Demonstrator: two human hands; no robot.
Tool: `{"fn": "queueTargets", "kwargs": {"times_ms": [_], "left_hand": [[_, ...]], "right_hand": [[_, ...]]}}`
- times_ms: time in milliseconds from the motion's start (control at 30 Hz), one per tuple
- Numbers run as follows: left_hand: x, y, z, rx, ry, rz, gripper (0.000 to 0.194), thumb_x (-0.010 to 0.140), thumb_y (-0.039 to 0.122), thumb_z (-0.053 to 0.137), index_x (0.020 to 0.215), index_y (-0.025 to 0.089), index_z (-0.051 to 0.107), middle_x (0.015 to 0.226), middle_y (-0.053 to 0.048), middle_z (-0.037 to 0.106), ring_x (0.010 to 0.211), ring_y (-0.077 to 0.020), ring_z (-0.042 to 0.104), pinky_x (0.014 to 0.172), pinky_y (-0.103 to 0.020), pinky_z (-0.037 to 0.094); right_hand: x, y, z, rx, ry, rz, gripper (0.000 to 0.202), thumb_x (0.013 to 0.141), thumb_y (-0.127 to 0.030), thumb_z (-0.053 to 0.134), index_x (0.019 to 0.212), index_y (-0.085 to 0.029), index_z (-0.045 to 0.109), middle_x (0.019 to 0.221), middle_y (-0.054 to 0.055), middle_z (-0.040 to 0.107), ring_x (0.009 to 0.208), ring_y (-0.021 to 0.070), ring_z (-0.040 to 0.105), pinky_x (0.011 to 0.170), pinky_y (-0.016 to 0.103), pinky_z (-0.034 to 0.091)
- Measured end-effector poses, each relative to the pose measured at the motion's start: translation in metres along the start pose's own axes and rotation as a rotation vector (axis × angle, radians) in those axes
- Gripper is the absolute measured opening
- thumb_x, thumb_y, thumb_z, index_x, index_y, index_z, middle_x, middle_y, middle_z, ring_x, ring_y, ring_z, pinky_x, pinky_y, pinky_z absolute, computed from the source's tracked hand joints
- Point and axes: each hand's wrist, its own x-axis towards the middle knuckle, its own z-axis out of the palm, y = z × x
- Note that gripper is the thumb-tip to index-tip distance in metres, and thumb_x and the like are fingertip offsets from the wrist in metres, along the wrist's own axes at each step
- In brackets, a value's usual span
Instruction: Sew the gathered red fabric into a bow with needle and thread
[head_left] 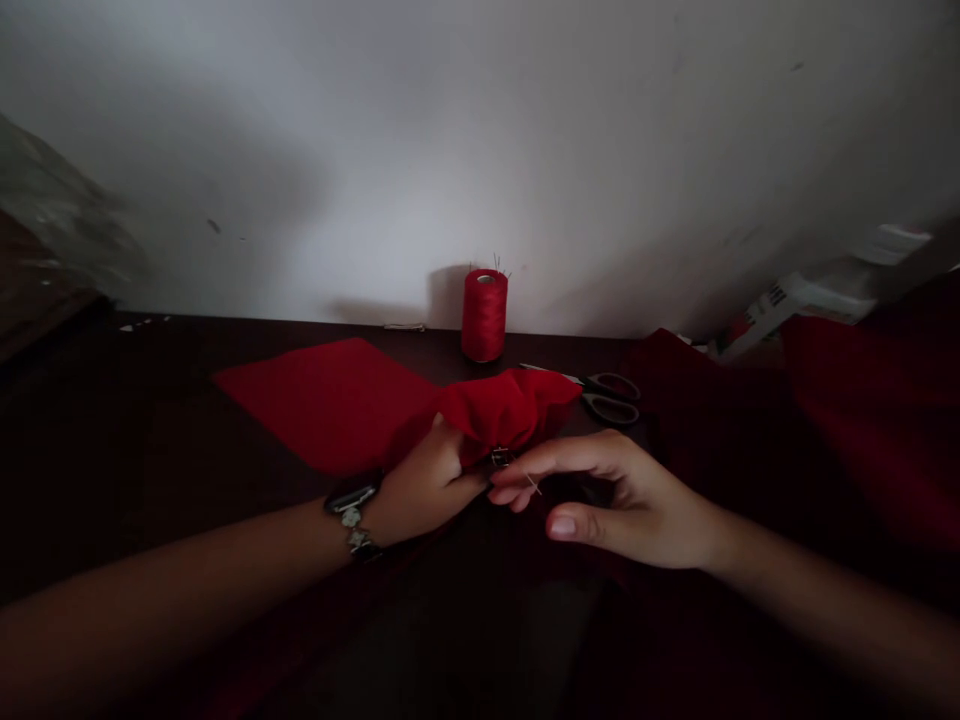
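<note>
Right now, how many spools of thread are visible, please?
1. The red spool stands upright near the wall, beyond the bunched red cloth in the left hand. Others may be hidden in the dark areas.

A white container [832, 295] by the wall on the right is bearing dark lettering on its label [759, 318], close to a patch of red. I'm squinting at it, but the print is coming across too small and dim, and I'm not making out any word.
</note>
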Motion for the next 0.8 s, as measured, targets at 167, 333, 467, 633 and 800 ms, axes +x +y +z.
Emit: {"fn": "queueTargets", "kwargs": {"times_ms": [167,333,467,633,800], "left_hand": [[0.0007,0.0032,0.0,0.009,-0.004,0.002,0.028,0.088,0.038,0.049,0.103,0.016,0.06,0.085,-0.006,0.069,0.103,-0.0259,0.063,0.087,-0.039,0.051],[0.0009,0.0018,0.0017,0.03,0.023,0.006,0.026,0.088,0.039,0.049,0.098,0.017,0.059,0.083,-0.005,0.068,0.106,-0.0261,0.062,0.095,-0.043,0.047],[0.0007,-0.0004,0.0024,0.036,0.042,0.043,0.023,0.087,0.036,0.051,0.099,0.017,0.057,0.088,-0.006,0.068,0.109,-0.0267,0.06,0.1,-0.045,0.043],[-0.0018,-0.0026,0.0039,0.074,0.057,0.047,0.025,0.086,0.03,0.051,0.105,0.016,0.055,0.112,-0.012,0.064,0.108,-0.0271,0.058,0.096,-0.045,0.045],[-0.0031,-0.0055,0.0068,0.139,0.093,0.047,0.036,0.085,0.025,0.052,0.119,0.017,0.05,0.128,-0.013,0.056,0.11,-0.0261,0.055,0.094,-0.045,0.045]], "right_hand": [[0.0001,0.0029,0.0016,-0.045,0.06,-0.012,0.014,0.086,-0.019,0.064,0.098,-0.015,0.07,0.092,0.007,0.075,0.084,0.0116,0.07,0.078,0.023,0.056],[0.0016,0.0058,0.0053,-0.103,0.121,-0.02,0.012,0.085,-0.021,0.064,0.093,-0.016,0.071,0.088,0.005,0.075,0.08,0.0128,0.07,0.076,0.025,0.056],[0.0013,0.0071,0.0072,-0.13,0.136,-0.032,0.011,0.085,-0.023,0.064,0.089,-0.015,0.071,0.084,0.005,0.075,0.076,0.0125,0.07,0.073,0.024,0.056],[0.0004,0.0043,0.0083,-0.172,0.149,-0.041,0.012,0.085,-0.022,0.063,0.086,-0.012,0.069,0.081,0.007,0.074,0.074,0.0126,0.068,0.069,0.024,0.054],[0.0005,-0.0022,0.0084,-0.189,0.144,0.118,0.015,0.08,-0.013,0.055,0.067,-0.014,0.063,0.059,0.001,0.065,0.056,0.0094,0.06,0.056,0.02,0.048]]}}
